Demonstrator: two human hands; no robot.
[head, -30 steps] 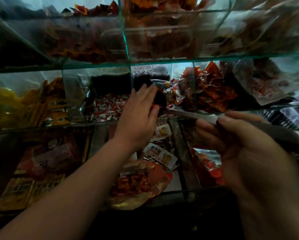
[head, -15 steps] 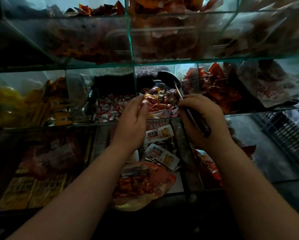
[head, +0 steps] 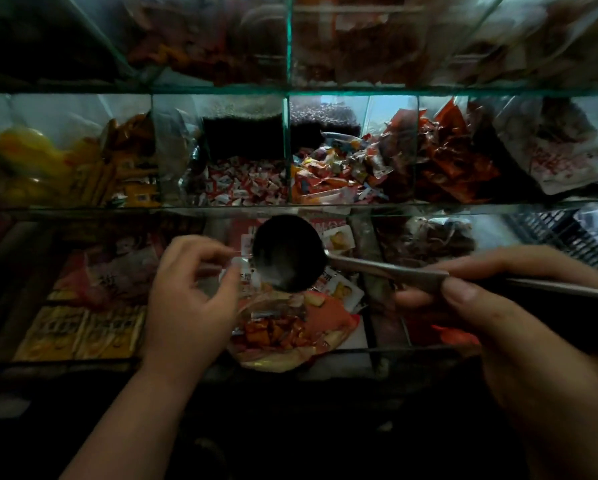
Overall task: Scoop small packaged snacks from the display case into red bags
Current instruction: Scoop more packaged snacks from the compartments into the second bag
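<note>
Down from the middle shelf came the dark round metal ladle. Left hand, curled, seemingly pinched the red-tinted translucent plastic bag just below its bowl; its handle ran rightward into the gripping right hand. Colourful wrapped snacks lay above centre.

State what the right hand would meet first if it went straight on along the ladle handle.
Probably the left hand: the right hand aims its ladle leftward at those fingers; depth unclear.
</note>
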